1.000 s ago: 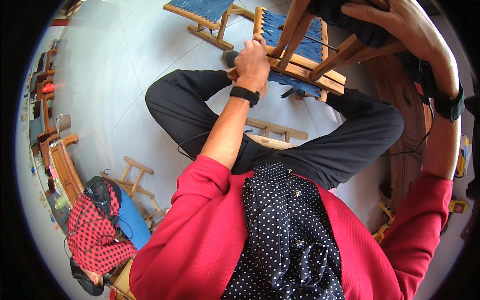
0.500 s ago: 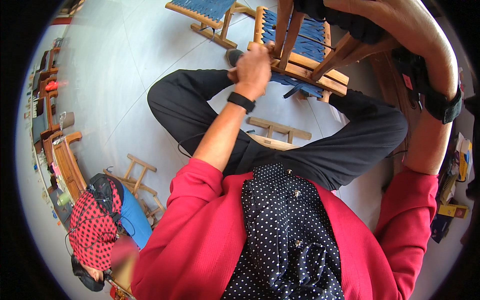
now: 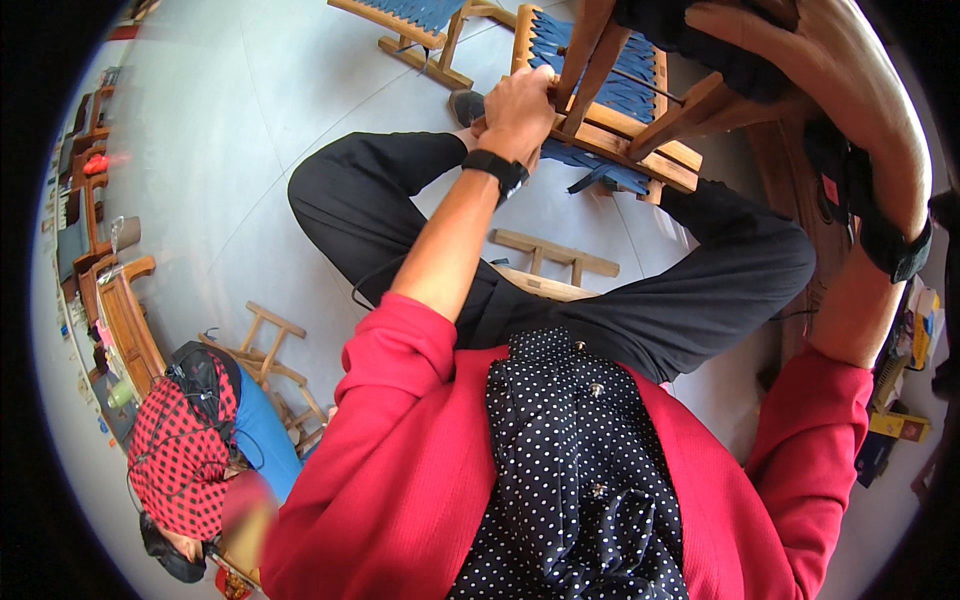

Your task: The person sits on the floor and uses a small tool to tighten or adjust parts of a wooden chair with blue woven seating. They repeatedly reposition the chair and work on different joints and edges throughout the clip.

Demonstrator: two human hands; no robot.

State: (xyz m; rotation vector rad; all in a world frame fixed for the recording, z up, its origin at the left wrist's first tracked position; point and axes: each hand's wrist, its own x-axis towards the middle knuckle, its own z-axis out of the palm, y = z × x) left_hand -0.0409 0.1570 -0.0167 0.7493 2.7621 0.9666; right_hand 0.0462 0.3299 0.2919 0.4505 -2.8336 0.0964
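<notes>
A wooden stool with a blue woven seat (image 3: pixel 560 40) stands beyond my knees, with wooden bars (image 3: pixel 655 160) and upright legs (image 3: pixel 595 45) crossing it. My left hand (image 3: pixel 515 110) is closed at the left end of those bars, its fingertips largely hidden. My right hand (image 3: pixel 820 65) reaches to the top right, thumb lying over a dark black piece (image 3: pixel 720 60) above the legs; what its fingers grip is unclear. Between my black-trousered legs lies a pale wooden frame (image 3: pixel 555 250).
Another blue-seated stool (image 3: pixel 395 20) is at the top left. A person in red checks (image 3: pixel 180 460) bends at the lower left near loose wooden frames (image 3: pixel 265 350). Wooden furniture with items (image 3: pixel 130 325) lines the left; dark wood (image 3: pixel 780 170) and boxes (image 3: pixel 900 425) are at right.
My left hand has shifted slightly up and to the right along the wooden bars. My right forearm and hand have moved slightly, still at the top right.
</notes>
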